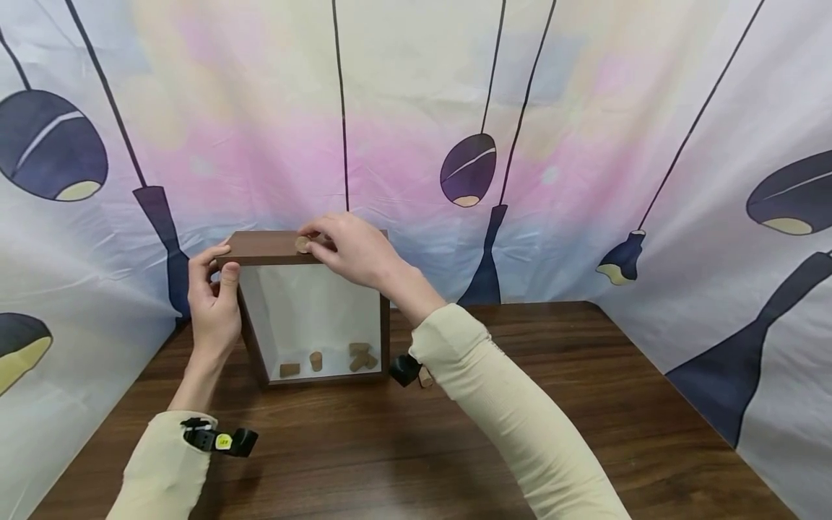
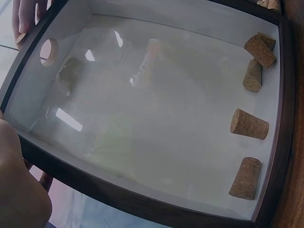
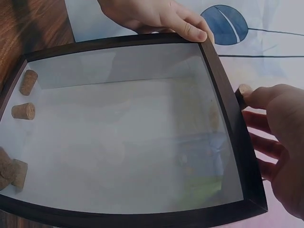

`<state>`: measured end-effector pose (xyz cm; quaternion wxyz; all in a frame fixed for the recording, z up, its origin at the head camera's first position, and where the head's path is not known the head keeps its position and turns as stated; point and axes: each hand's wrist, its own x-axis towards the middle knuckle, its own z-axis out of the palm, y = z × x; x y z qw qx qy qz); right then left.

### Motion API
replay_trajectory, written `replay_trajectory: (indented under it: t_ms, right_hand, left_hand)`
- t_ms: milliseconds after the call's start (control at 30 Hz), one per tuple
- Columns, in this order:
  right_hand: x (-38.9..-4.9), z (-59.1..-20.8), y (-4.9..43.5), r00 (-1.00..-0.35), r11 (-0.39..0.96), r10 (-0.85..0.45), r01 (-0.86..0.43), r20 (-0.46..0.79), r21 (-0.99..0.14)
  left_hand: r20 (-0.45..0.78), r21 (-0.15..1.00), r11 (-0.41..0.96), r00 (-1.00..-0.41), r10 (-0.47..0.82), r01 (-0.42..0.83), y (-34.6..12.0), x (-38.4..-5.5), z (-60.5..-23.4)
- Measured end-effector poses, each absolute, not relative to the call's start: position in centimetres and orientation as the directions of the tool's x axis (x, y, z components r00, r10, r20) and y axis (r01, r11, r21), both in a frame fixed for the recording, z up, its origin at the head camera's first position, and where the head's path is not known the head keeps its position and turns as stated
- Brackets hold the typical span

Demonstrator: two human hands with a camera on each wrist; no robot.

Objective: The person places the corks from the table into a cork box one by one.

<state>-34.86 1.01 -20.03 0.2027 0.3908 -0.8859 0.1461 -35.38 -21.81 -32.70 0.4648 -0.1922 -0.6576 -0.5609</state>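
Two hands on a brown-framed box (image 1: 265, 247) with a clear front, upright on the wooden table (image 1: 312, 451). Left hand (image 1: 216, 314) grips the box's upper left corner, thumb at the front edge; its other fingers partly hidden behind the side, and the left wrist view cuts most of the hand off. Right hand (image 1: 360, 249) pinches a cork (image 1: 302, 245) between thumb and finger, at the box's top; remaining fingers hidden in head view, seen loosely bent in right wrist view. Round hole (image 2: 49, 52) in the top wall shows from the left wrist only; can't tell whether the pinched cork touches its rim. Inside, loose corks (image 1: 315, 361) sit along the bottom: two apart, the others bunched at the right, overlapping. Outside cork (image 1: 425, 377) on the table, right of the box, half covered by the right sleeve (image 1: 513, 404) and black wrist camera (image 1: 406, 369). More corks cropped at left wrist view's top corner.
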Motion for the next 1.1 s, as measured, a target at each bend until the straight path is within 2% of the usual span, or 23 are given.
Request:
replay_trajectory:
  t_ms: [133,433,567,867,1100]
  right_hand:
    - [-34.9,-20.0,0.8,-0.618,0.651,-0.629,-0.750,0.471,-0.115]
    - [-34.9,-20.1,0.8,-0.674,0.683,-0.584,-0.709,0.452,-0.175]
    - [-34.9,-20.1,1.4,-0.677,0.689,-0.585,-0.706,0.447,-0.167]
    - [-34.8,-20.6,3.4,-0.644,0.680,-0.582,-0.720,0.497,-0.137]
    - [-34.3,-21.0,5.9,-0.606,0.644,-0.550,-0.746,0.575,-0.170]
  left_hand:
    - [0.828,0.557,0.298,-0.493,-0.266,0.775,-21.9,-35.6,-32.8]
    - [0.828,0.559,0.315,-0.496,-0.262,0.767,-21.6,-34.6,-32.1]
    - [0.828,0.558,0.316,-0.491,-0.270,0.767,-21.8,-35.1,-32.4]
    - [0.824,0.563,0.303,-0.497,-0.270,0.769,-22.0,-35.7,-32.8]
    - [0.822,0.565,0.294,-0.496,-0.280,0.771,-21.7,-35.5,-32.5]
